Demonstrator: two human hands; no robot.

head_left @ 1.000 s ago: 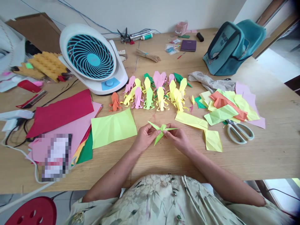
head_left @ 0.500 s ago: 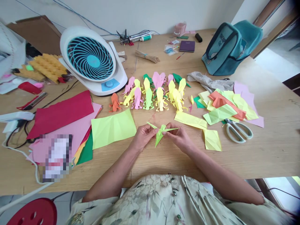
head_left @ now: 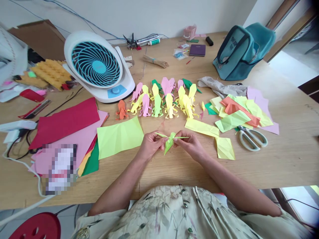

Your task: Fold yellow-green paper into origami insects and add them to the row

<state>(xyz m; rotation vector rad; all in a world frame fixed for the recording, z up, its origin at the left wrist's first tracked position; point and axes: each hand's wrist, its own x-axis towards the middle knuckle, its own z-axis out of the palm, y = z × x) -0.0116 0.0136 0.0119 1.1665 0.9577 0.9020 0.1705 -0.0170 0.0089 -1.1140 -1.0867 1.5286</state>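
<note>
Between my hands is a light green folded paper figure (head_left: 169, 143) with a thin point sticking out to each side and a wider point aimed down toward me. My left hand (head_left: 152, 144) pinches its left side, and my right hand (head_left: 189, 144) pinches its right side. Several folded paper figures in yellow, pink, green and orange stand in rows beyond my hands, among them a light green one (head_left: 157, 105) and an orange one (head_left: 121, 109). A light green sheet (head_left: 120, 136) lies left of my left hand.
A white fan (head_left: 124, 84) stands at the back left, a teal bag (head_left: 234, 63) at the back right. Scissors (head_left: 252, 141) lie by loose paper pieces (head_left: 233, 121) on the right. Red paper (head_left: 66, 122) and other sheets are stacked left, near cables.
The side points of the green figure are slightly lower and flatter, with both hands still pinching it. The whole view has shifted a little.
</note>
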